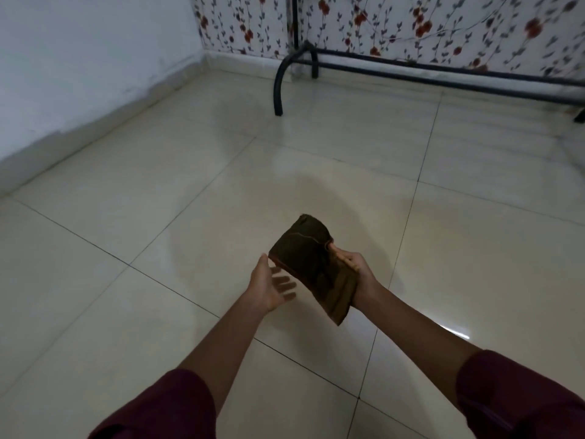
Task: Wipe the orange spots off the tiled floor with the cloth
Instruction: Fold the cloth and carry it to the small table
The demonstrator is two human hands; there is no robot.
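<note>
A folded dark brown cloth [308, 261] is held up above the cream tiled floor [158, 217]. My right hand [356, 267] grips its right edge with thumb and fingers. Just left of the cloth, my left hand [272, 282] is spread open, palm turned toward the cloth, fingertips close to its lower left corner. Whether it touches the cloth I cannot tell. No orange spots show on the tiles in view; a faint darker patch [319, 188] lies on the floor beyond the cloth.
A black metal frame [281, 80] with a curved leg and low rails stands at the back along a floral-patterned wall [411, 23]. A pale blue wall [79, 58] with a skirting runs along the left.
</note>
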